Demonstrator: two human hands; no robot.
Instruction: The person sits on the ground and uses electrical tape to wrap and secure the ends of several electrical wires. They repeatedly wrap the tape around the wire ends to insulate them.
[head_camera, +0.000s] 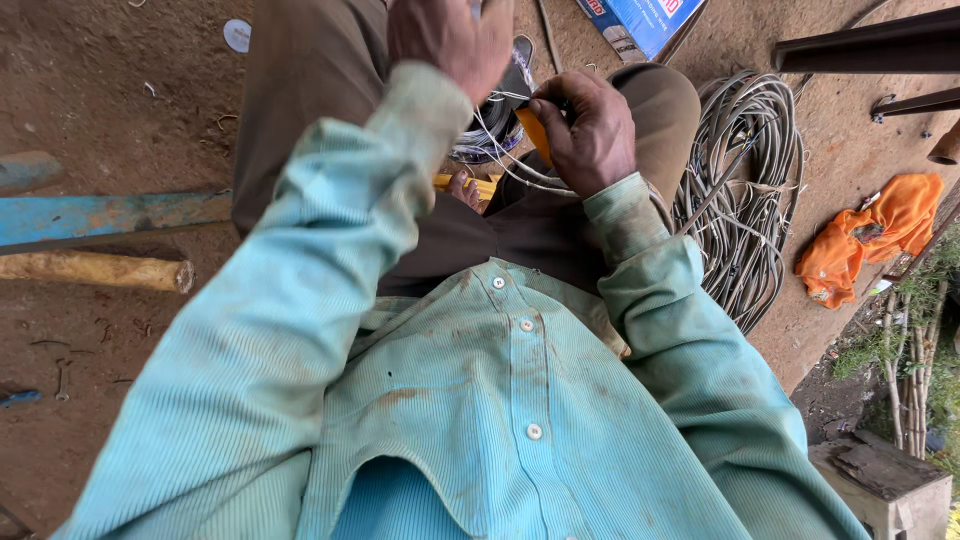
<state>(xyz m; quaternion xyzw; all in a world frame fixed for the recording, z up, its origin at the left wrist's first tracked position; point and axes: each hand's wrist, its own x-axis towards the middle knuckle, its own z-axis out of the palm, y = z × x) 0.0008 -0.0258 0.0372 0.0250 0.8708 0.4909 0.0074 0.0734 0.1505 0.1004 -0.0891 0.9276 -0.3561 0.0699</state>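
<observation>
**Wires Worked Over a Seated Lap**

Above the lap, the left hand was cut off by the frame's top edge and its grip could not be made out. The right hand was closed on a flat orange plastic tool, mostly hidden beneath the fingers. Thin white wires ran between both hands toward a dark wound coil, partly concealed. A large grey cable bundle lay beside the knee.

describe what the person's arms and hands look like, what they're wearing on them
Both arms wear long sleeves of a pale teal, finely ribbed button-up shirt, smudged with brown dirt and rust-coloured stains. The left hand and right hand are bare: no gloves, and no rings or watch visible. Cuffs sit at the wrists.
</observation>
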